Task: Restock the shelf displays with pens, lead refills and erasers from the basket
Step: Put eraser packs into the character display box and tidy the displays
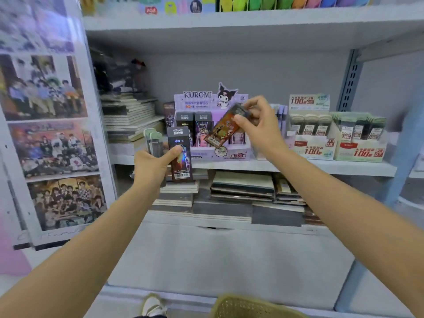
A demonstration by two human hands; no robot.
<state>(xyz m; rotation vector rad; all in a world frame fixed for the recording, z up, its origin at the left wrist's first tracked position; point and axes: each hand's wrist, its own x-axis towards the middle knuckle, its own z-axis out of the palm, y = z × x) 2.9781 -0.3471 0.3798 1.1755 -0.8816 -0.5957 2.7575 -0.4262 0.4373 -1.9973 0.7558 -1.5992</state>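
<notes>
Landmark: purple display box (211, 154).
- Above box: wide open gap up to upper shelf board (229, 31).
- Left of box: small dark carton (169, 113) touching it, then notebook stack (128, 115); side blocked.
- Right of box: upright lilac packs (282, 118) just beside, then green-white cartons (314, 143) in close row.
- Front of box: right hand (259, 125) with red-brown pack (223, 129) covers right slots; left hand (151, 166) with dark packs (180, 154) stands before left corner.
- Below box: notebook piles (243, 187) crowd lower shelf.
</notes>
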